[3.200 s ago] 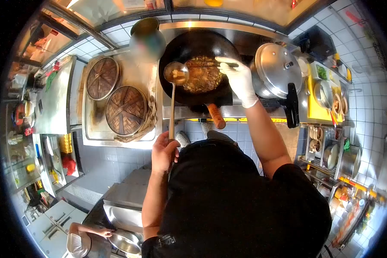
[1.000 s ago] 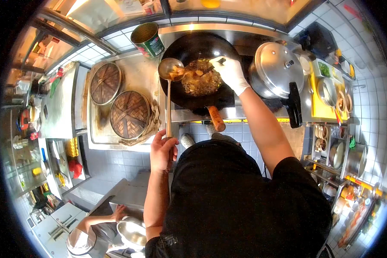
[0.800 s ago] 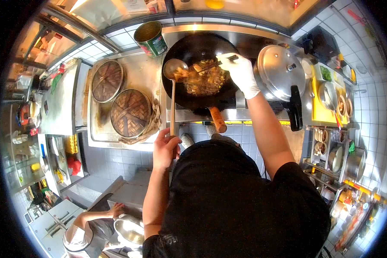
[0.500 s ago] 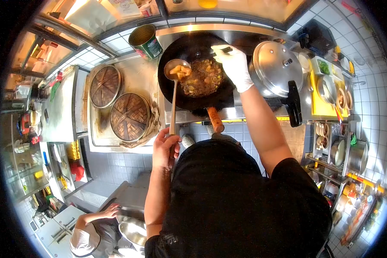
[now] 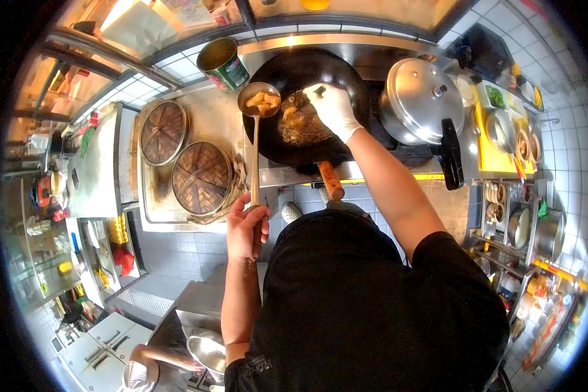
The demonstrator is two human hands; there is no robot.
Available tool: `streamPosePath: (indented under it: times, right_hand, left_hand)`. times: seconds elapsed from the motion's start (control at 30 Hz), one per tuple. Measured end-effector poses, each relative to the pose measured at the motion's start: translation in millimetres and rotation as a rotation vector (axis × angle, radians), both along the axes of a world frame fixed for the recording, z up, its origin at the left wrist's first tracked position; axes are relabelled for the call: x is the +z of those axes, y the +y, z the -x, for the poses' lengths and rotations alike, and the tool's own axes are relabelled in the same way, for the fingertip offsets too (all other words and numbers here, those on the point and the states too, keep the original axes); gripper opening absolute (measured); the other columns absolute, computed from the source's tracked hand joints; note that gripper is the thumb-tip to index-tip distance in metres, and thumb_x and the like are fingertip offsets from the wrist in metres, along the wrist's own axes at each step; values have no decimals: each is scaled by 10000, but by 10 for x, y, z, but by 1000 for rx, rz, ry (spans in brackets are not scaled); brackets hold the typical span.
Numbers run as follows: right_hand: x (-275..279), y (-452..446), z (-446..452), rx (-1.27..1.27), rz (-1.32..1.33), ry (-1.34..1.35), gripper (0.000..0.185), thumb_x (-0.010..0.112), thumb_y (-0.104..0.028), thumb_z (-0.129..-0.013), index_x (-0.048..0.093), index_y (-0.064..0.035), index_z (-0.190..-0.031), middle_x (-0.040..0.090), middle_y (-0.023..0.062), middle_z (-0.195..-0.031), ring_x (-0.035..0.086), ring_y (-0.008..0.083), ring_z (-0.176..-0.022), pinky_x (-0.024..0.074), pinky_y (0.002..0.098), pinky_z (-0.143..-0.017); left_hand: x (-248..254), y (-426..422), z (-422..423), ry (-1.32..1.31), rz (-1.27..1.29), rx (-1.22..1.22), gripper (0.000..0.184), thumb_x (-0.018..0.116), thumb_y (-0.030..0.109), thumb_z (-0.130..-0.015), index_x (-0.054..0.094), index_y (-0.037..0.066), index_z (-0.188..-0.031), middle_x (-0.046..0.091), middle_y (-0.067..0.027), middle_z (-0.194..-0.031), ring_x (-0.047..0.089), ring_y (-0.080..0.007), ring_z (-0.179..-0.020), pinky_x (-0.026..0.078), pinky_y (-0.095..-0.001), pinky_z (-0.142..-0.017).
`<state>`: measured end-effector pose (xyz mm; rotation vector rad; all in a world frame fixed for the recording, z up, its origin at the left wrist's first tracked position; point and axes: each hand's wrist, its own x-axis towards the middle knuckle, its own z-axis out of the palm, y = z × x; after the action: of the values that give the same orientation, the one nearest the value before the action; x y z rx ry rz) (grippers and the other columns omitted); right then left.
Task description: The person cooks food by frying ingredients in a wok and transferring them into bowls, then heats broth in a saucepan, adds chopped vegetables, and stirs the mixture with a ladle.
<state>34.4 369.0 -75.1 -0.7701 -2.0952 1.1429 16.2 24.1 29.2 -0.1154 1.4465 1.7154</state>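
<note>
My left hand is closed around the long handle of a ladle. The ladle's bowl carries orange-brown chunks of food and hangs over the left rim of a black wok. Dark sauce with pieces of food lies in the wok. Above it, my white-gloved right hand grips a tool with a short black handle; its working end cannot be made out. The wok's wooden handle points toward my body, with neither hand on it.
A pressure cooker stands right of the wok. Two bamboo steamers sit to the left, below a large opened can. Containers line a yellow board at far right. Another person's arm shows near a metal bowl at lower left.
The ladle has shifted left and up to the wok's rim. My right hand has moved left and down over the food. The other person has bent lower, toward the metal bowl.
</note>
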Motion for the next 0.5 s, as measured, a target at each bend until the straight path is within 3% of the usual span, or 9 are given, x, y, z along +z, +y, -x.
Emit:
streamPosePath:
  times: [0.17,0.2,0.33,0.5]
  right_hand:
    - [147,93,-153,-74,100,-18,146,699,-179,-929,797,-111,-1013,758,137,-863,720,215,-690,544,315,-653]
    - [146,136,-188,-72,-61,88,149,706,-186,-932,798,-111,-1021,766,126,-880,728,202,-716,551,295,-674]
    - [403,210,-340,-18,266,261,145,721,-93,-939,784,-57,-1065,785,57,-945,707,99,-833,556,247,-762]
    - [986,19,-368,227,460,338,193,653,-67,-1007,716,18,-1168,741,102,-1152,692,140,-982,579,276,-876]
  left_hand:
    - [-71,-62,-13,7,7,-7,422,636,-33,-906,478,-65,-1295,665,-126,-793,541,-131,-464,393,-235,-361]
    - [-78,-64,-22,6,6,-3,430,637,-32,-905,475,-67,-1302,664,-126,-797,543,-132,-469,395,-235,-364]
    - [-86,-49,-26,36,34,-50,453,640,-14,-904,473,-69,-1321,663,-119,-803,545,-126,-487,394,-234,-374]
    - [-237,14,-49,15,28,-71,467,631,19,-909,476,-68,-1341,659,-116,-826,544,-119,-506,392,-225,-377]
